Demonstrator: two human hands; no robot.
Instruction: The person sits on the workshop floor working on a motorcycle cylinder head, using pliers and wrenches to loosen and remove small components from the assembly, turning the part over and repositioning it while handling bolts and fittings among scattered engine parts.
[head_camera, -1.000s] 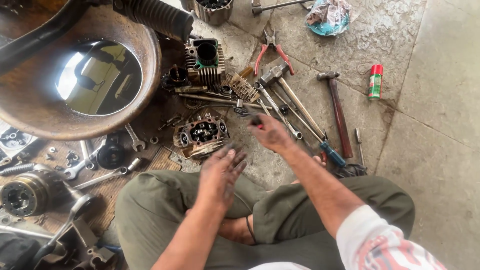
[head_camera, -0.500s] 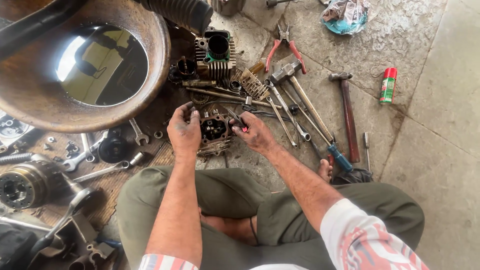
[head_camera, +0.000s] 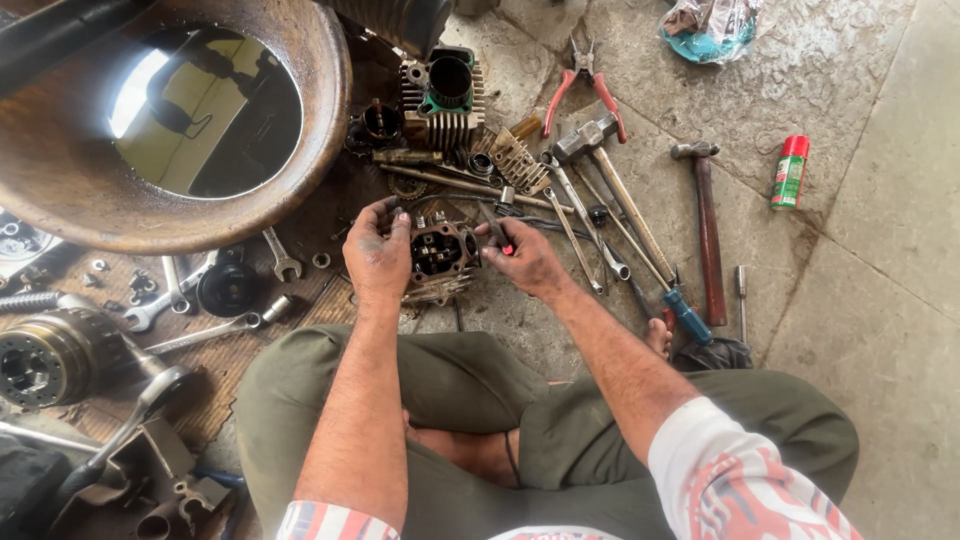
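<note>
Both hands (head_camera: 378, 262) closer, cylinder head (head_camera: 437, 254) half-hidden

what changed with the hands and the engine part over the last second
A second ago only the right hand reached toward the cylinder head while the left hand hung back above the knee. Both hands then closed in, and now grip the head from either side, the right also holding a small red-tipped tool. The hammer, pliers and pan lie as before.

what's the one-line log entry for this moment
left hand grips cylinder head | right hand holds its other side | finned cylinder behind
</note>
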